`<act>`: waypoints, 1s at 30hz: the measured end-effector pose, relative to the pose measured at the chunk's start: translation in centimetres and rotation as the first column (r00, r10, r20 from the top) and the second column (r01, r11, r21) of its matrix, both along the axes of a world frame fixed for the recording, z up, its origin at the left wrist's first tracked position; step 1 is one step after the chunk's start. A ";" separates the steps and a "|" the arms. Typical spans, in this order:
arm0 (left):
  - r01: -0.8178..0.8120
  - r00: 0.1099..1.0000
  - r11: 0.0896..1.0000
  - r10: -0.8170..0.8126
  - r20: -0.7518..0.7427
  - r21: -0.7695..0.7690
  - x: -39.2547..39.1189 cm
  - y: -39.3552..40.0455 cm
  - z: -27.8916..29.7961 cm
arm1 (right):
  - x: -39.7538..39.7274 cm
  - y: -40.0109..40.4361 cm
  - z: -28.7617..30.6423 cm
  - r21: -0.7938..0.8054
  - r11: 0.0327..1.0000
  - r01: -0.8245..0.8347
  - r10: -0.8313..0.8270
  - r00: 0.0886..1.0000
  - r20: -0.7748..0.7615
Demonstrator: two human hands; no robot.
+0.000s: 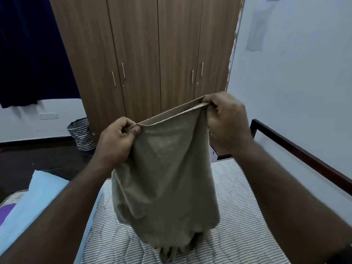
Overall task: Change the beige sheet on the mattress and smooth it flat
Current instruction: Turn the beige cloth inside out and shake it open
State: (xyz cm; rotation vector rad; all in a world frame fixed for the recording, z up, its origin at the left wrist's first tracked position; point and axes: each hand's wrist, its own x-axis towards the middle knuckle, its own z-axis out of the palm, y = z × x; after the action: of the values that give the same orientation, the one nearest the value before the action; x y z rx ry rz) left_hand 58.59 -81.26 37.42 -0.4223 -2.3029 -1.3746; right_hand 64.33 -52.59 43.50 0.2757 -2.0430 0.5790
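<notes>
We see the left hand (116, 141) and right hand (226, 121) each pinching the top hem of the beige sheet (167, 180), which hangs bunched (lower end touching) over the bare striped mattress (238, 216). No legible writing appears.

Both your bare forearms reach forward and up, hands raised in front of you. Your left hand (116, 141) sits lower, fingers curled, thumb pinching the beige sheet (163, 178) at its top edge. Your right hand (226, 121) is higher and farther out, fingers bunched round the same edge.
</notes>
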 end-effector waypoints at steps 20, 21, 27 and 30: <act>0.335 0.939 0.901 -0.292 0.183 -0.276 3.1 6.5 -1.9 | -0.1 -3.8 -6.2 -0.126 0.955 -0.269 0.282 0.687 0.670; 0.351 0.928 0.906 -0.304 0.213 -0.238 3.0 6.8 -1.9 | 0.0 -3.8 -6.2 -0.138 0.951 -0.276 0.295 0.681 0.670; 0.282 0.958 0.912 -0.254 0.130 -0.297 2.7 6.2 -1.5 | 0.3 -2.2 -8.4 -0.256 0.924 -0.283 0.380 0.628 0.679; 0.195 0.980 0.944 -0.197 0.017 -0.265 2.7 6.3 -1.7 | 0.2 -1.3 -10.4 -0.242 0.939 -0.244 0.340 0.549 0.764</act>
State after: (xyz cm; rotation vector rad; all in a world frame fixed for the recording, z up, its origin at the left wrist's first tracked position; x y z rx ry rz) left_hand 61.26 -74.94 35.69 -0.7589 -2.5015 -1.1450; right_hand 64.51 -53.90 33.07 0.3325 -2.8537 1.1930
